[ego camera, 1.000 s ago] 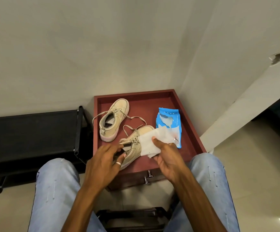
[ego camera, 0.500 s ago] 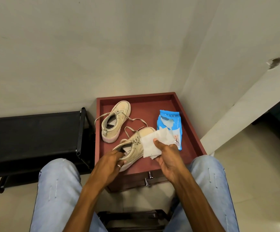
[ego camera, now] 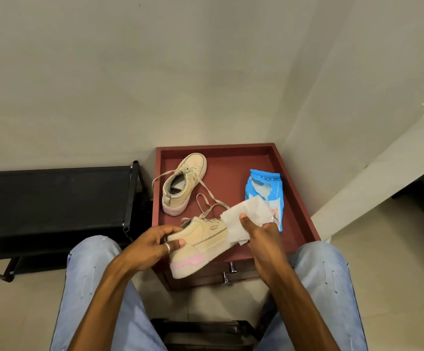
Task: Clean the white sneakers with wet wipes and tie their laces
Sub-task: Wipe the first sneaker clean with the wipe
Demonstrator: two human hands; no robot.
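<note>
On the red cabinet (ego camera: pixel 231 171) the far sneaker (ego camera: pixel 183 186) lies, laces loose. Your left hand (ego camera: pixel 152 240) curls round the near sneaker (ego camera: pixel 203 239) at its heel, above the front edge; your right hand (ego camera: pixel 261 234) pinches a wet wipe (ego camera: pixel 246 211) over its toe.

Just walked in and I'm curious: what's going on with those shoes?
A seated person grips one sneaker by the heel in the left hand, tilted on its side over the cabinet's front edge. The right hand holds a wipe at its toe. The other sneaker lies untied on the cabinet; the blue wipes pack lies to its right.
</note>
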